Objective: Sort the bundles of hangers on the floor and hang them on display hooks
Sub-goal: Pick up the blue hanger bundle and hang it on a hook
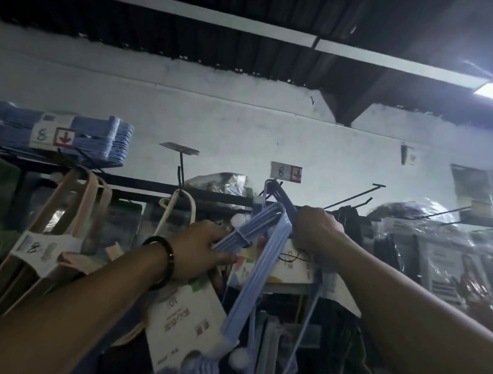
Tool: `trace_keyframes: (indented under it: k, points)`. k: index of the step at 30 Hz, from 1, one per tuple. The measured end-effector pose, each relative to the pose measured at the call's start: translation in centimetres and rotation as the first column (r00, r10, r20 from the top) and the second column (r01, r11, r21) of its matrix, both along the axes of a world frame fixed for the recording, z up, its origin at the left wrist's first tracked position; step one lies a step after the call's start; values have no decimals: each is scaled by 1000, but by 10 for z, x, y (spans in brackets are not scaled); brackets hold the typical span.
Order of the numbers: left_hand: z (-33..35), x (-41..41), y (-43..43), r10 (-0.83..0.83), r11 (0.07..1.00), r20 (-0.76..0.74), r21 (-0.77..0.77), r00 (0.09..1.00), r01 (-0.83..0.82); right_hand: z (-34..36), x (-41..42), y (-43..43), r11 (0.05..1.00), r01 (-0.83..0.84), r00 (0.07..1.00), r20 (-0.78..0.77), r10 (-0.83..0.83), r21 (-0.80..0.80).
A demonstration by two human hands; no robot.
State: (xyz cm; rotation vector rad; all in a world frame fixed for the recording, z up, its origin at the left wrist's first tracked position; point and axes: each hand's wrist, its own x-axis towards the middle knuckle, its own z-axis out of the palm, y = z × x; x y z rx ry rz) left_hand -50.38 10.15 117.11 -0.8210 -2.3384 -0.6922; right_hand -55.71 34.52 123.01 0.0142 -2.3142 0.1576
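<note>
A bundle of light blue hangers (257,258) with a white paper label (184,318) is raised toward a black display hook (272,189) under a price tag marked 8 (285,171). My left hand (201,252), with a dark bracelet on its wrist, grips the bundle's arm low on the left. My right hand (315,230) holds the bundle's top, close to the hook necks, just below the hook. The hanger tips touch the hook; whether they are over it is hidden.
Pink hangers (59,227) and a cream hanger (175,209) hang at the left. A stack of blue hangers (58,131) lies on the top rack. Bare black hooks (361,193) stick out at the right, beside plastic-wrapped goods (434,254).
</note>
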Motion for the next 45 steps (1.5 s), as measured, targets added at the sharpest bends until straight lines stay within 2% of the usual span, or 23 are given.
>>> trace_keyframes:
  k: [3, 8, 11, 14, 18, 24, 29, 37, 41, 45]
  points:
    - [10, -4, 11, -19, 999, 34, 47, 999, 17, 11, -5, 4, 998, 4, 996, -88, 1, 62]
    - [22, -17, 30, -15, 988, 55, 155, 998, 7, 2, -12, 12, 999, 2, 970, -245, 11, 52]
    - [24, -25, 42, -22, 977, 120, 215, 993, -4, -7, -22, 16, 999, -38, 947, -319, 38, 8]
    - [23, -32, 52, -54, 960, 219, 278, 974, -9, -13, -33, 19, 996, -67, 944, -328, 46, -53]
    - [24, -43, 59, -48, 949, 266, 312, 963, -39, -16, -51, 18, 987, -97, 955, -291, 55, -130]
    - [26, -58, 58, 5, 935, 319, 335, 948, -117, -10, -67, 8, 984, -141, 962, -249, 111, -106]
    - [23, -67, 55, 45, 910, 372, 368, 927, -192, -17, -88, -3, 972, -182, 966, -212, 148, -150]
    - [17, -87, 55, 106, 904, 368, 352, 924, -244, -38, -121, -6, 968, -171, 972, -194, 135, -185]
    - [14, -93, 57, 88, 899, 332, 379, 939, -218, -42, -138, -2, 982, -136, 989, -78, 127, -131]
    - [15, -96, 59, 97, 898, 294, 386, 951, -211, -34, -180, -4, 979, -196, 977, 77, 201, -61]
